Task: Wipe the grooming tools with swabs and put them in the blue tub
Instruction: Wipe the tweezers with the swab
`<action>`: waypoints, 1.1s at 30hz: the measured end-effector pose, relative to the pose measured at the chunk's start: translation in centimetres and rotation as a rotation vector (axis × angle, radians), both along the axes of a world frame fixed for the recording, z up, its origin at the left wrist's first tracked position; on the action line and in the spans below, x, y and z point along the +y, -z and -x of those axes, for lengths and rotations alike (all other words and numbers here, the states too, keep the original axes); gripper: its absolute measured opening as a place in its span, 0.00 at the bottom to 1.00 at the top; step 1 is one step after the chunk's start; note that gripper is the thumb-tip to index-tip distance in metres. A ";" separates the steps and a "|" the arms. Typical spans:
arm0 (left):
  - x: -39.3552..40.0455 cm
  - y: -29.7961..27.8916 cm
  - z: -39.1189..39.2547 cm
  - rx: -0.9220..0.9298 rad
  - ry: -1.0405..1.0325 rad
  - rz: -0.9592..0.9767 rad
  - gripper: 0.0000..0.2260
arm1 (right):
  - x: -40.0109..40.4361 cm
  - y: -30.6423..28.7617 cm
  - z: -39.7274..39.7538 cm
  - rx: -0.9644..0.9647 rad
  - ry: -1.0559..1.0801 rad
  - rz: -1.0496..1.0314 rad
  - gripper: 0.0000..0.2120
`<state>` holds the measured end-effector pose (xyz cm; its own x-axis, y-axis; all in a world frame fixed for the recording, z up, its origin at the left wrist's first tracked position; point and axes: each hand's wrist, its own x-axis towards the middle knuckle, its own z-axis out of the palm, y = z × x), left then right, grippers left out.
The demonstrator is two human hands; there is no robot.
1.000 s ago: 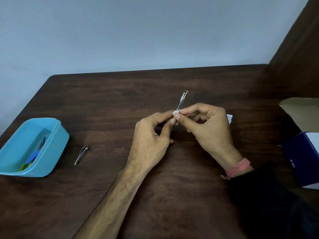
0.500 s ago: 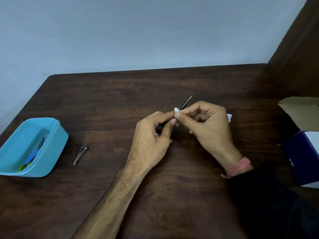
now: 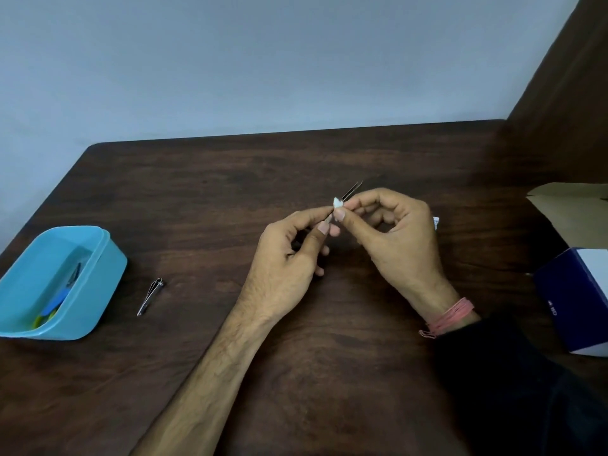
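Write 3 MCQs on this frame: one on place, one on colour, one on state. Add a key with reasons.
1. Where does the nail clipper lie?
A. inside the blue tub
B. on the table, just right of the blue tub
C. on the dark blue box

2. What colour is the swab pinched against the tweezers?
A. white
B. green
C. black

3. How is the tweezers held right now?
A. lying flat on the table
B. dropped in the tub
C. lifted off the table, gripped by the left hand, with the right hand pinching the swab on it

Key:
1 B: the clipper rests on bare table beside the blue tub, apart from it.
2 A: a white tuft shows at the right hand fingertips.
3 C: the left hand pinches its lower end, tip pointing up and away.
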<state>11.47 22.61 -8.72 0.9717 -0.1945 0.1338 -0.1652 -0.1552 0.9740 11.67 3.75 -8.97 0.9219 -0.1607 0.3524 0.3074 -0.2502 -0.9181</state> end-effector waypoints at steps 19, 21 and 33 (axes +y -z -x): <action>-0.2 -0.5 0.3 0.030 -0.082 0.005 0.12 | 0.0 0.0 -0.1 0.041 0.041 -0.041 0.04; -0.3 -0.5 0.3 0.030 -0.085 0.002 0.11 | 0.0 0.0 -0.2 0.042 0.072 -0.078 0.04; -0.5 -0.6 0.3 0.046 -0.103 0.007 0.12 | -0.2 -0.2 -0.1 0.021 0.091 -0.087 0.05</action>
<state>11.21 22.15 -8.14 0.9917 -0.0926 0.0897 -0.1039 -0.1623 0.9812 11.77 3.57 -8.77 0.9092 -0.2734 0.3141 0.2673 -0.1951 -0.9436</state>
